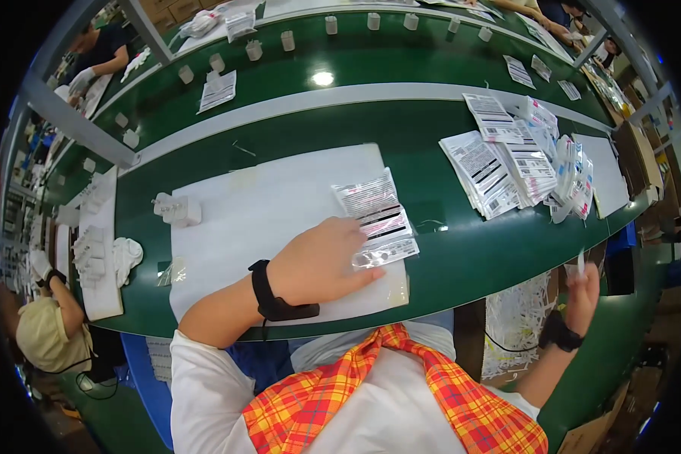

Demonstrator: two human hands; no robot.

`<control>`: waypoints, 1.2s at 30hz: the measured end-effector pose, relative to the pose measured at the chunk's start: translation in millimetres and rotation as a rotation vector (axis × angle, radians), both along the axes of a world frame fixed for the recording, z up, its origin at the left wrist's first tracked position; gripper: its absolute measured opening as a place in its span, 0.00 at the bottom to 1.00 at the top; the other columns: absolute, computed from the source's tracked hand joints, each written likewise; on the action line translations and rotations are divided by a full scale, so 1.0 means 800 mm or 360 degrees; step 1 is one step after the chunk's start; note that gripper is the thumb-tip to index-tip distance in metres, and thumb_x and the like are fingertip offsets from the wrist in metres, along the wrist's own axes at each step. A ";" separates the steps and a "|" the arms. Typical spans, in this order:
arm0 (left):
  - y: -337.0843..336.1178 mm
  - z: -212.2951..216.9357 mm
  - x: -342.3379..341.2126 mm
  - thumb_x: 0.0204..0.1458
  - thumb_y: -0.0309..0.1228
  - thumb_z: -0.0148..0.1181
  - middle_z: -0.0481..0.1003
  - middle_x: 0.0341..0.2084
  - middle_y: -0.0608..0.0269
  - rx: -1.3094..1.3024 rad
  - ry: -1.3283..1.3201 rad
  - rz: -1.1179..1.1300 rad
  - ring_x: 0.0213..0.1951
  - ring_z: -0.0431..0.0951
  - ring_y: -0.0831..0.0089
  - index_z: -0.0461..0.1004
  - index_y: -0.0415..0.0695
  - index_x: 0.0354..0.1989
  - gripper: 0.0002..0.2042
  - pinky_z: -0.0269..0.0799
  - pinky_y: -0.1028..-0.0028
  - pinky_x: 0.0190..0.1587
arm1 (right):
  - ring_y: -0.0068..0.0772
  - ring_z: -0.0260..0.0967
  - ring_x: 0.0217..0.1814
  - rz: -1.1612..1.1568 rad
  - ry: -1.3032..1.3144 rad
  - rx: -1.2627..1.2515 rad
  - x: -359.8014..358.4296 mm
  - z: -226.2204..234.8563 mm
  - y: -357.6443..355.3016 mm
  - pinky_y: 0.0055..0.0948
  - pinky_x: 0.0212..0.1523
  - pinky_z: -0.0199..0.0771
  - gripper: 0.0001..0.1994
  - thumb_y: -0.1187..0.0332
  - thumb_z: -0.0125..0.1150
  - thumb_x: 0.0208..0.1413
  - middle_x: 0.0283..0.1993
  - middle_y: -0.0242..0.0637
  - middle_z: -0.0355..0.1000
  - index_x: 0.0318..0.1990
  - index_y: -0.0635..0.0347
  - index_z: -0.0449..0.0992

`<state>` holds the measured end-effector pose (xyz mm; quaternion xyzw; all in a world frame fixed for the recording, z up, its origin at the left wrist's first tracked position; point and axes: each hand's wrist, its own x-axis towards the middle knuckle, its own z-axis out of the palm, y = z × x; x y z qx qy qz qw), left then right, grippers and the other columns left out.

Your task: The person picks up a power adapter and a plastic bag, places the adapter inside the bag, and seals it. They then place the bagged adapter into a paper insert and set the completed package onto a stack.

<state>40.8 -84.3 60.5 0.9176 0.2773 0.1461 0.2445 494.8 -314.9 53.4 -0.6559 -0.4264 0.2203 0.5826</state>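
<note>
On the white sheet (242, 227) in front of me lies a clear plastic bag (374, 204) with printed panels. My left hand (318, 257) is closed on its near left part, the thumb stretched toward the bag's lower edge; some fingertips are hidden. Out past the table's right edge, my right hand (581, 299) pinches a small whitish strip (581, 262), too small to make out fully. A white plug adapter (178, 209) with prongs pointing left rests at the sheet's left edge, apart from both hands.
Printed bags (499, 163) lie heaped at the right. More white plugs (91, 253) stand on a board at the left, beside a white glove (127, 259). Beyond a pale rail (280, 106), small plugs sit on a green belt. A box of shredded paper (518, 325) stands below the right edge.
</note>
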 end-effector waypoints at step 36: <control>0.000 -0.020 0.002 0.45 0.31 0.62 0.71 0.26 0.59 0.0509 0.0287 0.0368 0.31 0.74 0.62 0.73 0.43 0.30 0.07 0.71 0.66 0.30 | 0.45 0.69 0.39 0.0934 -0.1078 -0.0547 -0.263 -0.003 0.281 0.34 0.42 0.71 0.14 0.69 0.63 0.50 0.38 0.44 0.69 0.43 0.63 0.70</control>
